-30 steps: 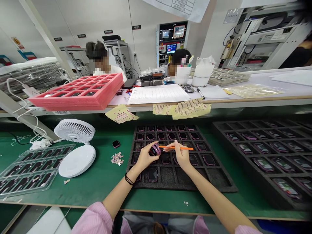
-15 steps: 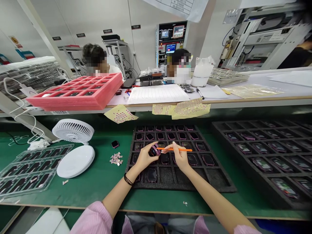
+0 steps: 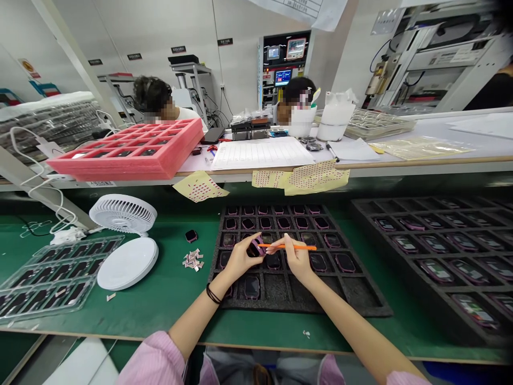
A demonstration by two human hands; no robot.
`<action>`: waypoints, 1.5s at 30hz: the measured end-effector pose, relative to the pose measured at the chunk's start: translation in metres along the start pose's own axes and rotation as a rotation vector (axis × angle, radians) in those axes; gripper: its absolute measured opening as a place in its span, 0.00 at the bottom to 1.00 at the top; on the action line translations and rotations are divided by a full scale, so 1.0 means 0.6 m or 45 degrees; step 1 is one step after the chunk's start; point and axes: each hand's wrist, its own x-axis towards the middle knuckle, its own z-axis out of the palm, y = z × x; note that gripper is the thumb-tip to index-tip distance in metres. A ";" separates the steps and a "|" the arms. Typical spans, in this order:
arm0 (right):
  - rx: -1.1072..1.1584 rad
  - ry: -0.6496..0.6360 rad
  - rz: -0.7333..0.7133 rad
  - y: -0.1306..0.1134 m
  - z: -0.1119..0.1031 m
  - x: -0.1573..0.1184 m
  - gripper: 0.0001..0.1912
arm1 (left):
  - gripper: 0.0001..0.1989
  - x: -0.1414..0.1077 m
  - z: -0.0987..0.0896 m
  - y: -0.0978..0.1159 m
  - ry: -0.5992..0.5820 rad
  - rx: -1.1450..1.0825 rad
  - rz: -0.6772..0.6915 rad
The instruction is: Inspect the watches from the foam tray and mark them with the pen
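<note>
My left hand (image 3: 240, 260) is shut on a pink-framed smartwatch (image 3: 255, 247), held over a black foam tray (image 3: 276, 289) with rows of similar watches in its cells. My right hand (image 3: 293, 258) pinches a thin orange stick (image 3: 288, 247), and its tip points at the watch. My fingers hide part of the watch and the cells beneath it. A dark bracelet circles my left wrist. A second black foam tray (image 3: 441, 256) of watches lies to the right.
On the green mat are a loose watch (image 3: 191, 236), small pink pieces (image 3: 192, 260), a white fan (image 3: 122, 214) with a round base (image 3: 127, 263), and a clear plastic tray (image 3: 60, 278). A raised shelf behind holds a pink foam tray (image 3: 128, 155), papers, and label sheets. Two co-workers (image 3: 154, 96) sit beyond it.
The orange stick's tip sits slightly closer to the watch, and the watch has turned a little in my left hand. The whole view has shifted slightly.
</note>
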 end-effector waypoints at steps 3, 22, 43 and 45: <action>0.014 -0.024 -0.017 0.000 -0.001 -0.003 0.26 | 0.34 0.000 0.000 0.002 0.008 0.003 -0.001; 0.125 -0.124 0.299 0.037 0.005 0.014 0.26 | 0.30 -0.001 0.010 0.008 0.109 -0.004 0.184; 0.385 0.021 0.369 0.029 -0.005 0.014 0.25 | 0.23 0.002 0.005 0.015 0.278 -0.280 -0.019; 0.395 0.035 0.372 0.026 -0.004 0.015 0.26 | 0.24 0.003 0.004 0.014 0.315 -0.298 -0.051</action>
